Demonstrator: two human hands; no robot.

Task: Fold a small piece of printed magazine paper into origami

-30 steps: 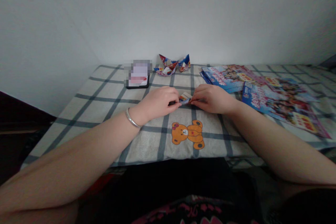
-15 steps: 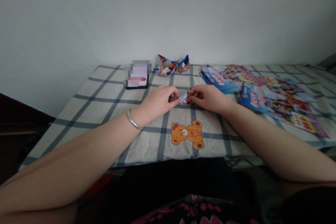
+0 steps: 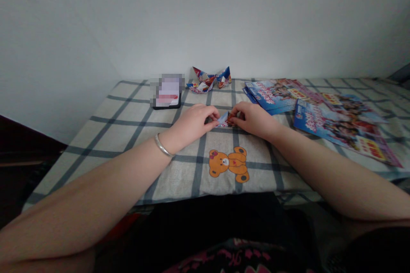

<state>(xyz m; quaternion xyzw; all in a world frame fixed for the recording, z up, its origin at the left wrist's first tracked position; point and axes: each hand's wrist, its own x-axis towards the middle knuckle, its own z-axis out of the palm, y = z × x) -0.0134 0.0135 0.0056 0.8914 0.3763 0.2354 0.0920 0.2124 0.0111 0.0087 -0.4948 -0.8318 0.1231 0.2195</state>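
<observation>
Folded paper [image 3: 224, 120] | right hand [image 3: 253, 120]: fingertips pinched on its right end | left hand [image 3: 194, 121]: fingertips at its left end, cannot tell if clamped

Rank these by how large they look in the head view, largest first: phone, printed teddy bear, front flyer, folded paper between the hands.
1. Front flyer
2. Phone and printed teddy bear: too alike to rank
3. Folded paper, partly covered
</observation>
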